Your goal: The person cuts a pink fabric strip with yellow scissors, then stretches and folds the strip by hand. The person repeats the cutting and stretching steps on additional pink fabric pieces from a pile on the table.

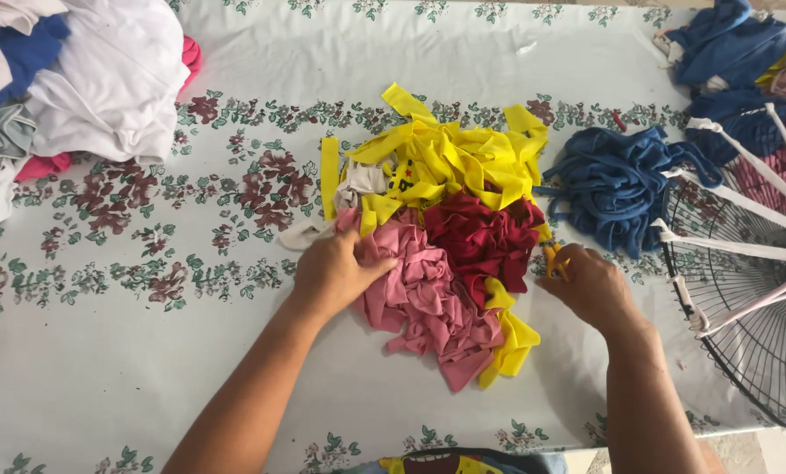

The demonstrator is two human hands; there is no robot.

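A heap of cut fabric strips lies in the middle of the table: yellow strips at the back, dark red strips in the centre, pink strips in front. My left hand presses on the pink strips at the heap's left edge, fingers closed into the cloth. My right hand rests at the heap's right edge and grips something with orange-yellow handles, mostly hidden by the fingers.
A bundle of blue strips lies right of the heap. A round wire fan guard with white strips tied across it overhangs the table's right side. Folded white, blue and pink clothes pile at back left; more blue cloth sits at back right. The floral tablecloth covers the table.
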